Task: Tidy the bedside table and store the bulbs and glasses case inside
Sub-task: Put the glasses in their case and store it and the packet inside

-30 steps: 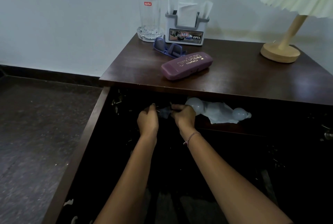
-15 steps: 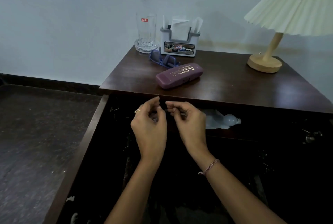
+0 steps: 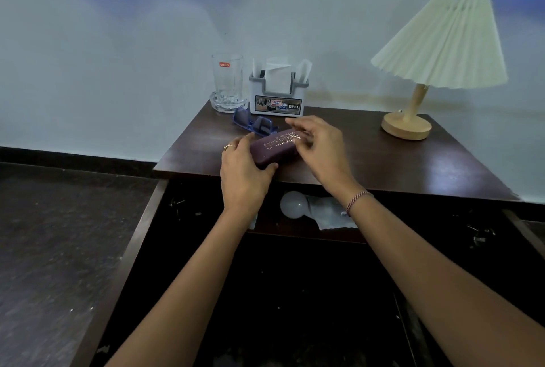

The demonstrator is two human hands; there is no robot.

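Logging status, largest item first. The dark brown wooden bedside table has its dark lower compartment open toward the near side.

Stored: one round white bulb lies inside, under the table's front edge, on a crumpled white wrapping. The task speaks of bulbs, but only one shows. The right forearm crosses the wrapping's right end, so a second cannot be confirmed.

Not yet stored: the oblong purple glasses case with gold lettering is at the table top, close to the front edge. I cannot tell whether it is resting there or just lifted.
- The left hand grips its left end, thumb on the near side.
- The right hand is at its right end with fingertips on it. I cannot tell whether it pinches or only touches.
- The hands are apart, one at each end.

Judgement: the case pick-up is in hand. Lowering it inside, closing up and tidying the top are left.

Around:
- A cream pleated-shade lamp on a round wooden base stands far right.
- A grey-and-white napkin holder sits far centre.
- A clear glass mug stands just left of the holder.
- Blue-framed sunglasses lie just beyond the case.

In the way: the overhanging front edge, so the case probably has to come near, then down. The bulb below is probably fragile. The sunglasses are close to the left fingertips.
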